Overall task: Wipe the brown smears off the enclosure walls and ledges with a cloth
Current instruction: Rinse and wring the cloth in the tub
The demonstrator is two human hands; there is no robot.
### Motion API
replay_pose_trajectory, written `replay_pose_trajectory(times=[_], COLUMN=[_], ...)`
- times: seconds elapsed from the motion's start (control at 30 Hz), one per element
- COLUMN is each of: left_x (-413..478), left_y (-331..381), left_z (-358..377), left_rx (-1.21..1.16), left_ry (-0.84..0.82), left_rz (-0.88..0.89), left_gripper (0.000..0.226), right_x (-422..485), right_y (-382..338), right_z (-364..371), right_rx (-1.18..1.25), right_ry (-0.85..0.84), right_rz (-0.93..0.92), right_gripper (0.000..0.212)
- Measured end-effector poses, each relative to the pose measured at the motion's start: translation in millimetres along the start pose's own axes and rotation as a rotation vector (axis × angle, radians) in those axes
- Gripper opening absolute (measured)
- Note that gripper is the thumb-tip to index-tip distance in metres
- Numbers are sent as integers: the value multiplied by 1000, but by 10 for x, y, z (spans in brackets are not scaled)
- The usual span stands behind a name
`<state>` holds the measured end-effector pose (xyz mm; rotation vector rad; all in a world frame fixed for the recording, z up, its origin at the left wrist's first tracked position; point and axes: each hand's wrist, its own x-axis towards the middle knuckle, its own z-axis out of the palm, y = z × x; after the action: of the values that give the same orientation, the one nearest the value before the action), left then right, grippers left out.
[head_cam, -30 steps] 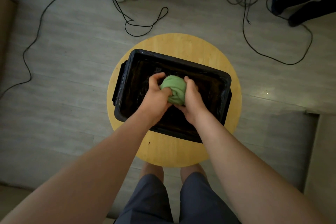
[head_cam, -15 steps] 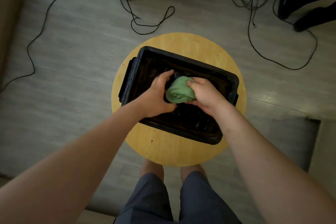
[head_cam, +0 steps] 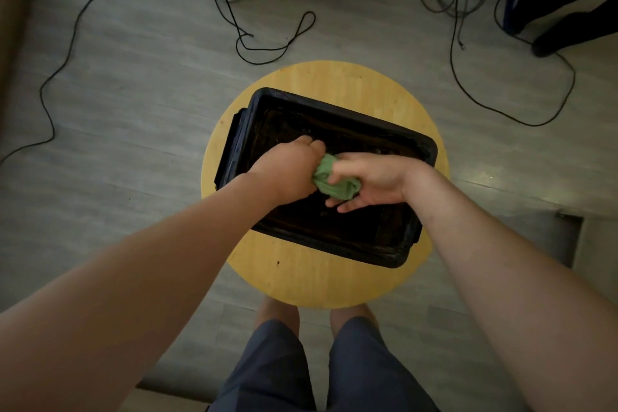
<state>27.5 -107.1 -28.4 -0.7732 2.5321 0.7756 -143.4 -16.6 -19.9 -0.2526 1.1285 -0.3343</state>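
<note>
Cloth (head_cam: 329, 180), green and wadded, is mostly hidden between the hands over the black enclosure (head_cam: 384, 131) on the desk (head_cam: 317, 278), whose inside is too dark to make out. Left grip (head_cam: 287, 170) fists one end; right grip (head_cam: 373, 179), palm up, loosely clasps the other.

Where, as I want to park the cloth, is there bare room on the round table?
Two bare crescents of round table: one between the black bin's near wall and the table's near edge, one beyond its far rim. The bin's middle is crowded: left hand, right hand and green cloth.
</note>
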Motion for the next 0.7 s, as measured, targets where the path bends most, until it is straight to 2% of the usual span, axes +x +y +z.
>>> replay_pose_trajectory(times=[0.07,0.13,0.27,0.37,0.47,0.6,0.67,0.7], left_x=[37,70,94,80,94,57,39,48], left_y=[-10,-27,-48,-51,-9,9,11,22], left_z=[7,18,-24,10,4,-11,39,77], left_rx=[10,20,27,-111,-321,-744,-891,-896], left_ry=[-12,-39,-88,-199,-357,-539,-534,-501], left_rz=[-10,-20,-6,-48,-171,-429,-460,-449], left_gripper=[38,37,16,22,13,19,22,19], right_x=[39,90,132,145,238,328,348,358], right_y=[-20,-20,39,99,199,364,402,410], right_z=[96,175,233,231,205,161,136,108], right_rx=[-246,-533,-864,-1131,-1444,-1598,-1583,-1566], right_ry=[89,256,439,544,683,864,905,894], right_rz=[-8,-51,-201,-277,-432,-623,-677,-649], right_gripper=[30,27,21,23,32,25,23,22])
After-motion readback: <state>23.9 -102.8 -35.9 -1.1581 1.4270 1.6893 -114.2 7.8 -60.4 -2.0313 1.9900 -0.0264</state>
